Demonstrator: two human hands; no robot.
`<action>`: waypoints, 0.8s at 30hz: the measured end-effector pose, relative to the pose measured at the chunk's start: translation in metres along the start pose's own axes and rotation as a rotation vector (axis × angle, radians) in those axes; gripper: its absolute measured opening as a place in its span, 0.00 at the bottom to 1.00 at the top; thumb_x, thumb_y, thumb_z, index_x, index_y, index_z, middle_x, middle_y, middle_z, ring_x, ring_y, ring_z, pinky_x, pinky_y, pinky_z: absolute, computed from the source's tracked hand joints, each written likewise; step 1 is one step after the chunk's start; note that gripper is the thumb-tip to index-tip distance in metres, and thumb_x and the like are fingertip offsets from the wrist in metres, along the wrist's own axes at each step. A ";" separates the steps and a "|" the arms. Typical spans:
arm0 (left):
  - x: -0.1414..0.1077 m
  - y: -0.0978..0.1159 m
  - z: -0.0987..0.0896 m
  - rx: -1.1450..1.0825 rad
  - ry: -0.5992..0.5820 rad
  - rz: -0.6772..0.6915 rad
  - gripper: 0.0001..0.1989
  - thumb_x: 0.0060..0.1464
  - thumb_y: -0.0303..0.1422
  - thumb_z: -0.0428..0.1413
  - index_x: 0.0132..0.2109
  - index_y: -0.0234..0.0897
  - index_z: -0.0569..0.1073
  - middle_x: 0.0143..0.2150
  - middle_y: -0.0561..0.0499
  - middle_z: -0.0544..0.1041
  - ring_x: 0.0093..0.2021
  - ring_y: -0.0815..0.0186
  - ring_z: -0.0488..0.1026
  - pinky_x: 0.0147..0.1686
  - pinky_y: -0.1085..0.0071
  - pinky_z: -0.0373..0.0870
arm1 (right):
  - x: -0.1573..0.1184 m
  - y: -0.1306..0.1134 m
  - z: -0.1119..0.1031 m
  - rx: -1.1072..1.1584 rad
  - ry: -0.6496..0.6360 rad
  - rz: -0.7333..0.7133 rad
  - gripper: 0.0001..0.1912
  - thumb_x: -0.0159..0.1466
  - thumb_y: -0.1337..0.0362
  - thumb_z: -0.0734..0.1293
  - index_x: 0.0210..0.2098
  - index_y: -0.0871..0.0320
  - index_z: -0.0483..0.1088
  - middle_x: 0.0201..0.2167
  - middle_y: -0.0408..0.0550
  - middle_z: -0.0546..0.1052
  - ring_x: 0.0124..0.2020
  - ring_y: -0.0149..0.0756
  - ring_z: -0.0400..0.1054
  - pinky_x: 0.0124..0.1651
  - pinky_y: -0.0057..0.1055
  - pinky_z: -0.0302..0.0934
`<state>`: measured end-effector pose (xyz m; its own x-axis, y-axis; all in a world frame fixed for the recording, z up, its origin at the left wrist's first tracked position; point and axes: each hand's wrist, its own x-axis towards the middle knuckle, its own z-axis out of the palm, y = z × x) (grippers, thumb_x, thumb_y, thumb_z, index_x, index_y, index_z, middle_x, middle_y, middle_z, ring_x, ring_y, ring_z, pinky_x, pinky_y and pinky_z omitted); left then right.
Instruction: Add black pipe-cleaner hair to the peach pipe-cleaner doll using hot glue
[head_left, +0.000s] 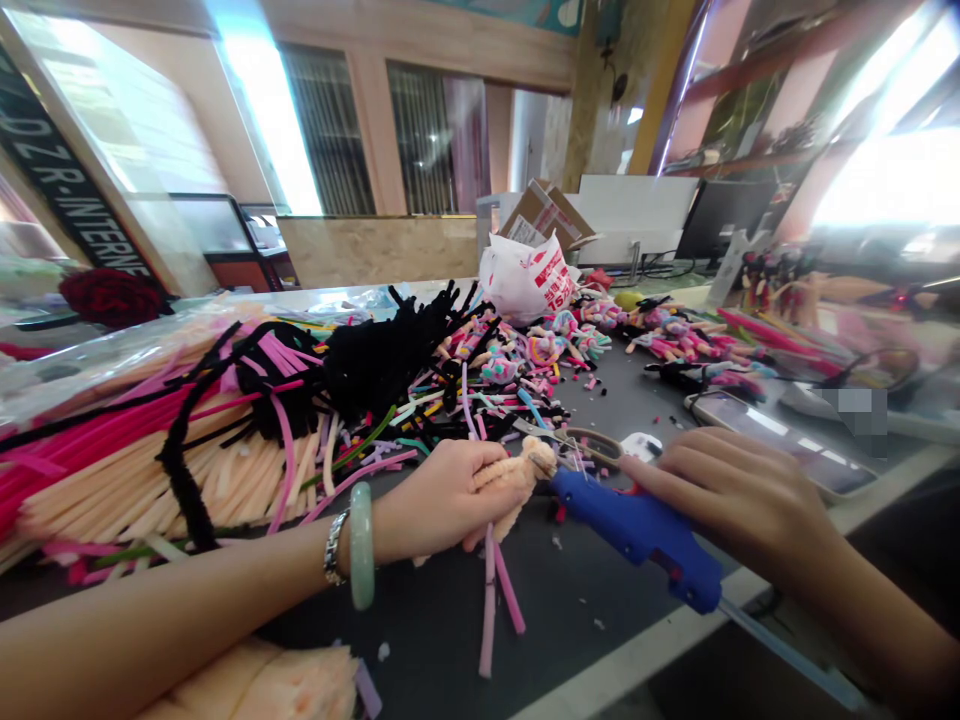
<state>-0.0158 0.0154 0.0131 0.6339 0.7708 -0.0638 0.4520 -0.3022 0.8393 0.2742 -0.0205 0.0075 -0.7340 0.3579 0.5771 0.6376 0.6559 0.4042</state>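
Note:
My left hand (450, 490), with a pale green bangle and a metal bracelet on its wrist, pinches a small peach figure (517, 485) of fuzzy pipe cleaner. Two pink and lilac pipe cleaners (489, 610) hang down below that hand. In my right hand (739, 480) is a blue hot glue gun (637, 535), whose handle is hidden behind the fingers. Its metal nozzle meets the figure's upper end; whether glue is coming out I cannot tell. A clear glue stick (795, 655) sticks out at the gun's back. Just behind the nozzle lie scissors (592, 443).
Peach and pink pipe cleaners (135, 470) cover the left side, beside a black bunch (390, 345). Finished dolls (555, 340) and cut scraps pile up behind my hands. A phone (780, 440) lies at right; a white bag (525, 275) stands behind. Another peach bundle (300, 685) is in front.

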 end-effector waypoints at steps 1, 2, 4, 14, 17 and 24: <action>0.000 0.000 0.000 0.008 0.007 0.000 0.15 0.57 0.43 0.50 0.33 0.34 0.69 0.20 0.55 0.71 0.16 0.75 0.63 0.15 0.81 0.57 | 0.000 0.001 -0.001 -0.002 0.001 -0.001 0.12 0.65 0.73 0.60 0.47 0.58 0.69 0.28 0.47 0.73 0.31 0.35 0.65 0.38 0.34 0.60; 0.000 0.001 0.000 0.016 0.013 0.000 0.15 0.57 0.43 0.51 0.33 0.34 0.69 0.20 0.55 0.70 0.16 0.75 0.63 0.15 0.81 0.57 | 0.000 0.001 -0.001 -0.002 0.005 -0.001 0.12 0.65 0.73 0.60 0.47 0.58 0.69 0.29 0.48 0.73 0.31 0.36 0.65 0.38 0.34 0.60; -0.001 0.002 0.000 0.030 0.021 0.000 0.15 0.57 0.43 0.51 0.33 0.34 0.69 0.20 0.55 0.70 0.16 0.75 0.64 0.15 0.81 0.57 | 0.001 0.002 -0.002 0.005 0.012 0.001 0.13 0.65 0.73 0.60 0.47 0.59 0.69 0.29 0.48 0.73 0.31 0.36 0.65 0.38 0.35 0.59; -0.001 0.004 0.000 0.066 0.044 -0.007 0.14 0.57 0.41 0.51 0.32 0.34 0.69 0.17 0.57 0.67 0.16 0.74 0.64 0.16 0.81 0.57 | -0.003 0.007 -0.002 -0.012 0.003 0.022 0.14 0.64 0.74 0.61 0.49 0.60 0.67 0.30 0.49 0.74 0.31 0.37 0.65 0.35 0.35 0.59; -0.002 0.004 0.000 0.052 0.048 -0.012 0.14 0.57 0.41 0.51 0.32 0.34 0.69 0.17 0.58 0.67 0.15 0.74 0.63 0.16 0.80 0.57 | -0.005 0.009 -0.002 -0.030 0.009 0.024 0.14 0.65 0.74 0.60 0.49 0.59 0.67 0.29 0.48 0.73 0.31 0.37 0.66 0.36 0.34 0.59; -0.001 0.002 0.001 0.036 0.058 -0.002 0.14 0.57 0.42 0.50 0.32 0.35 0.69 0.18 0.57 0.68 0.16 0.74 0.64 0.16 0.80 0.57 | -0.008 0.015 -0.004 -0.107 0.024 0.027 0.14 0.65 0.73 0.60 0.48 0.58 0.69 0.27 0.47 0.73 0.29 0.37 0.65 0.33 0.34 0.58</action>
<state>-0.0152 0.0137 0.0146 0.5959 0.8024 -0.0331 0.4760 -0.3196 0.8193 0.2905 -0.0156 0.0118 -0.7109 0.3577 0.6055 0.6797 0.5705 0.4609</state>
